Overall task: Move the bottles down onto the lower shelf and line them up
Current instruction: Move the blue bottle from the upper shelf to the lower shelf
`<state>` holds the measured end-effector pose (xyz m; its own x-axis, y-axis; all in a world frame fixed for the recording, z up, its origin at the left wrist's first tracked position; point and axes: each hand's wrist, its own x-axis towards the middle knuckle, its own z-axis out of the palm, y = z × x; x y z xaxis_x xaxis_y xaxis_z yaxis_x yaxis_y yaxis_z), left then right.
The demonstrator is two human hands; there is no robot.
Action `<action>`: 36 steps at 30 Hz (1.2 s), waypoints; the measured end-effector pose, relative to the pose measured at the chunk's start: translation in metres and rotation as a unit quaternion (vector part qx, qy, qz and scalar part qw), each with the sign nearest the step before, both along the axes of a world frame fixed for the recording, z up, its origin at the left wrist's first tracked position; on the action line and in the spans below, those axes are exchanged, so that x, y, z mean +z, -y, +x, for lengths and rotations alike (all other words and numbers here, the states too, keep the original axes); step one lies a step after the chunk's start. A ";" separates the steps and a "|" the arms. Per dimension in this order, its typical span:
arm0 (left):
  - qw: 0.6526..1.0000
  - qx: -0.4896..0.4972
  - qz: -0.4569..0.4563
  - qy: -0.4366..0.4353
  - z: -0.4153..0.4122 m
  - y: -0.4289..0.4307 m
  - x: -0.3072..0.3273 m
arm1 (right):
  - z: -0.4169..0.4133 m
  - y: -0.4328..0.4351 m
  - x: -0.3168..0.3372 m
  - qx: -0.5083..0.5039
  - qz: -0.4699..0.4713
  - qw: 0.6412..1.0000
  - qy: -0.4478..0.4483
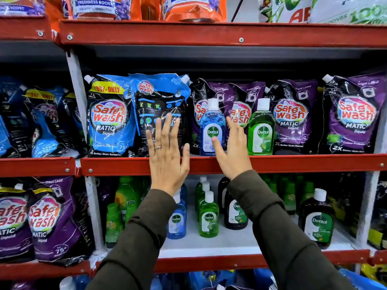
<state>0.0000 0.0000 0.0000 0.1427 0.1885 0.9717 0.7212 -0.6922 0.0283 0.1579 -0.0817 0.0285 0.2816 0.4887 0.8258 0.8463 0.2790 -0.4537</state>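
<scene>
A blue Dettol bottle (212, 126) and a green Dettol bottle (261, 128) stand upright on the middle shelf (293, 163), in front of purple pouches. My right hand (231, 149) is spread open just right of the blue bottle, its thumb touching the bottle's label. My left hand (167, 151) is flat and open to the left of that bottle, over a blue pouch, holding nothing. On the lower shelf (230, 242) stand a blue bottle (177, 222), a green bottle (209, 216) and dark Dettol bottles (317, 220), partly hidden by my sleeves.
Safewash pouches, blue (109, 118) and purple (354, 116), fill the middle shelf behind the bottles. Green bottles (123, 204) crowd the lower shelf's left and back. White uprights (77, 88) divide the bays. Orange packs (194, 9) sit on the top shelf.
</scene>
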 end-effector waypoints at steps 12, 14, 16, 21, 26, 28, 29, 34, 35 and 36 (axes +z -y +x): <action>0.997 0.070 -0.009 -0.016 -0.009 -0.026 -0.018 | 0.014 -0.023 0.030 0.095 -0.147 0.967 -0.186; 0.997 0.072 -0.008 -0.018 -0.009 -0.027 -0.019 | 0.016 -0.023 0.030 0.121 -0.136 0.958 -0.220; 0.997 0.073 -0.007 -0.016 -0.009 -0.027 -0.020 | 0.016 -0.024 0.032 0.137 -0.118 0.954 -0.238; 0.997 0.079 -0.004 -0.019 -0.010 -0.027 -0.019 | 0.017 -0.022 0.038 0.188 -0.071 0.941 -0.271; 0.997 0.077 -0.006 -0.021 -0.009 -0.028 -0.020 | 0.013 -0.013 0.046 0.220 -0.068 0.935 -0.269; 0.997 0.075 -0.010 -0.025 -0.010 -0.027 -0.020 | 0.012 -0.009 0.044 0.227 -0.073 0.936 -0.257; 0.997 0.074 -0.013 -0.027 -0.010 -0.026 -0.020 | 0.011 -0.007 0.042 0.229 -0.072 0.937 -0.254; 0.998 0.054 -0.028 -0.015 -0.017 -0.015 -0.025 | 0.002 0.007 0.025 0.246 -0.067 0.929 -0.268; 0.998 0.047 -0.029 -0.011 -0.020 -0.011 -0.029 | 0.001 0.009 0.020 0.248 -0.065 0.927 -0.274; 0.999 0.039 -0.029 -0.007 -0.022 -0.007 -0.036 | -0.001 0.012 0.014 0.251 -0.063 0.925 -0.279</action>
